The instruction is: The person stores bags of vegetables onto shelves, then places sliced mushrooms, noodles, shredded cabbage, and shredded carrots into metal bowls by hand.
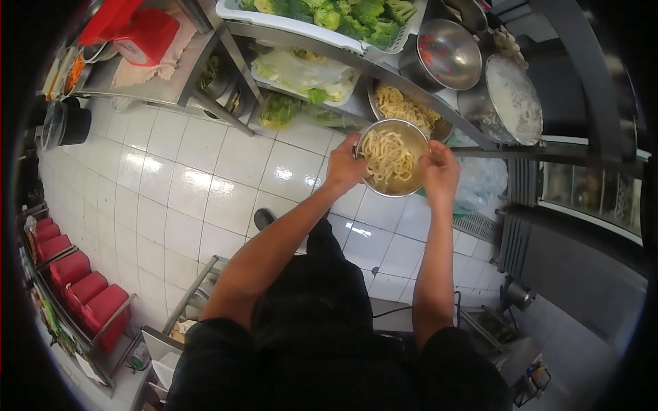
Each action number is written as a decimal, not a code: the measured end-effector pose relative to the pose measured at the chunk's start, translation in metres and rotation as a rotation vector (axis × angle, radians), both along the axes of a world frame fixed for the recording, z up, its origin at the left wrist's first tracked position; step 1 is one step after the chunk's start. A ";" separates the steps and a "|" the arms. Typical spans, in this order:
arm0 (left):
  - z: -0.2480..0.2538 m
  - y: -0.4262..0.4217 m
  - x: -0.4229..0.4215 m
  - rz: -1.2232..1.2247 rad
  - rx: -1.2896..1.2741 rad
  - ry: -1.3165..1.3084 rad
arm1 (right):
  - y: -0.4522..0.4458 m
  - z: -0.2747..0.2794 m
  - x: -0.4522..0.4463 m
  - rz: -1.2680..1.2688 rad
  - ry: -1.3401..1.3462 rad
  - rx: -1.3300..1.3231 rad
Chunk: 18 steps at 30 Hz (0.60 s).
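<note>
A round metal bowl [393,193] with thick pale noodles [388,156] in it is held between my two hands, over the tiled floor. My left hand [346,164] grips its left rim. On the opposite side, my right hand [439,171] has its fingers closed on the right rim. Just beyond the bowl, a larger container of noodles [401,106] sits on the lower shelf, partly hidden by the shelf edge.
A white basket of broccoli [336,35] is on the upper shelf, with bagged greens [308,72] below. Metal bowls [449,55] and a pot of white contents [514,99] stand at right. A red scale [144,41] is at upper left, red chairs [86,288] at lower left.
</note>
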State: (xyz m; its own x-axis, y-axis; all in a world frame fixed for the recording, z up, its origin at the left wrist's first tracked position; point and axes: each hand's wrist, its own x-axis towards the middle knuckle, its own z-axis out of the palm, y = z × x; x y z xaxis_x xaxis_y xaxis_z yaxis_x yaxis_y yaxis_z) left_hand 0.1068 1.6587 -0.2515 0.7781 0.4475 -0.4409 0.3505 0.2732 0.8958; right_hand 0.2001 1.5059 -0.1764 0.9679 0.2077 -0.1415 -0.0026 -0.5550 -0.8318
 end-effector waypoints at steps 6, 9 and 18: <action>0.020 0.004 -0.003 0.013 0.122 -0.015 | 0.034 -0.002 0.003 0.242 -0.304 -0.072; 0.002 0.007 -0.004 0.065 0.271 -0.018 | 0.014 -0.044 0.052 -0.072 -0.226 0.028; -0.018 0.012 -0.054 0.139 0.206 0.220 | 0.080 -0.149 0.136 0.398 -0.705 -0.717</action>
